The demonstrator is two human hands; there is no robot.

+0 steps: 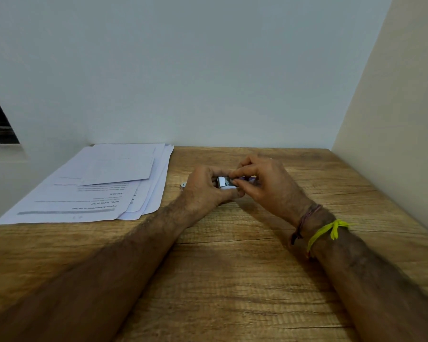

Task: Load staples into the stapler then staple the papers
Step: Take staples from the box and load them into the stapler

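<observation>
2 hands (208,187), 1 staple box (224,181) (papers (104,183) uncountable)

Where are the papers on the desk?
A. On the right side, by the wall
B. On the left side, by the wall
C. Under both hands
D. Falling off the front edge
B: the papers lie in a loose pile on the left side of the wooden desk, reaching back to the wall, while the left hand and right hand work on a small white box further right.

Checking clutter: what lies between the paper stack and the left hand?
Head view: mostly bare wooden table; a small metal piece beside the left hand, right of the papers.
</observation>
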